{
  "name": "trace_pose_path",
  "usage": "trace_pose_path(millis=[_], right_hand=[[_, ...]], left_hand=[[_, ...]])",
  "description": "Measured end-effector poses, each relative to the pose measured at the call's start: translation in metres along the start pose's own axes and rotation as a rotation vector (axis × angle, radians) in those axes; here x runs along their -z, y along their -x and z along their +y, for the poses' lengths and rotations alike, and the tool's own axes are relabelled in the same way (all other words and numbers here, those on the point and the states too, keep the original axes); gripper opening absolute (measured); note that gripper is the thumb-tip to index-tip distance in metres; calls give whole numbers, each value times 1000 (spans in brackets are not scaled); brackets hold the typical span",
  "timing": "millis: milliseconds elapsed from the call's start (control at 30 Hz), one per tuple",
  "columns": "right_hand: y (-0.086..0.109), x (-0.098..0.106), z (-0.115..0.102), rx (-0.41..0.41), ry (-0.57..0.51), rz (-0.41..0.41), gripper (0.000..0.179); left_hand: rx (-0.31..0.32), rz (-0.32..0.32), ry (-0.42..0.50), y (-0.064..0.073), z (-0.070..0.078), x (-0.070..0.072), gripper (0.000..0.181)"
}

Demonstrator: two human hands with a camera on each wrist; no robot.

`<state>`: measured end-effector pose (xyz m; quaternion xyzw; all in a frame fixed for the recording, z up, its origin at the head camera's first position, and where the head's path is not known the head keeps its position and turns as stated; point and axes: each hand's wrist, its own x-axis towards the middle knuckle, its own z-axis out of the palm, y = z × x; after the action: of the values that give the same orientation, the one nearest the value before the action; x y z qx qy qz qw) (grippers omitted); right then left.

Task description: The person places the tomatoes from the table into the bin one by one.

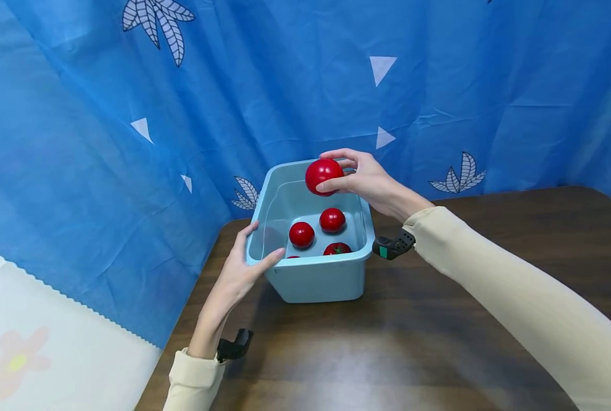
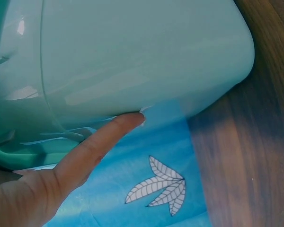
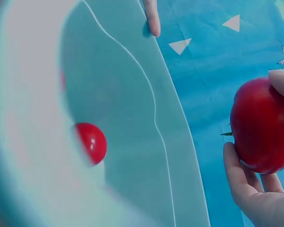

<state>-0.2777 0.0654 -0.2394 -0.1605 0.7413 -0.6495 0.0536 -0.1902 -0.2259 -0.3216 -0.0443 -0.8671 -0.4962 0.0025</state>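
My right hand (image 1: pixel 369 177) holds a red tomato (image 1: pixel 322 174) over the far part of a light blue plastic basin (image 1: pixel 315 279), thumb on the near side and fingers behind. In the right wrist view a thin green stem tip sticks out from the held tomato (image 3: pixel 260 127). At the basin's near left corner my left hand (image 1: pixel 235 279) grips the rim, its thumb across the front edge. One finger (image 2: pixel 104 135) lies along the outer wall in the left wrist view. Several tomatoes (image 1: pixel 302 234) rest on the basin floor, partly hidden by the front wall.
The basin stands on a dark brown wooden table (image 1: pixel 418 342). Behind and to the left hangs a blue curtain (image 1: pixel 295 74) with white triangles and leaf prints. White cloth (image 1: pixel 64 337) with a flower print lies at lower left.
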Motion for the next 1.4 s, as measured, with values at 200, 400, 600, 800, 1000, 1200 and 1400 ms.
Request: trace_pose_path(millis=[200,400,600,800,1000,1200,1400], right_hand=[[-17,-7,-1,-16,-77,11,69],[-28,-13,1,-31,-79,16,67],[-29,-16,5,-52,-42,14,70],[-29,-17,6,-63,-27,-3,71],[-30,-17,10,-69,-24,-16,70],[-29,-19,10,-71,-27,-50,70],[-28,-19,10,-64,-43,-74,68]], left_hand=[[-2,-3,-4,-3,-1,-1,94],[3,-4,-4,-2,-1,0,94],[0,-5,2,-1,1,-1,94],[10,0,1,-2,1,0,94],[6,0,-5,-3,-1,0,94],[11,-1,-4,-2,-1,0,94],[4,-5,5,-2,0,0,94]])
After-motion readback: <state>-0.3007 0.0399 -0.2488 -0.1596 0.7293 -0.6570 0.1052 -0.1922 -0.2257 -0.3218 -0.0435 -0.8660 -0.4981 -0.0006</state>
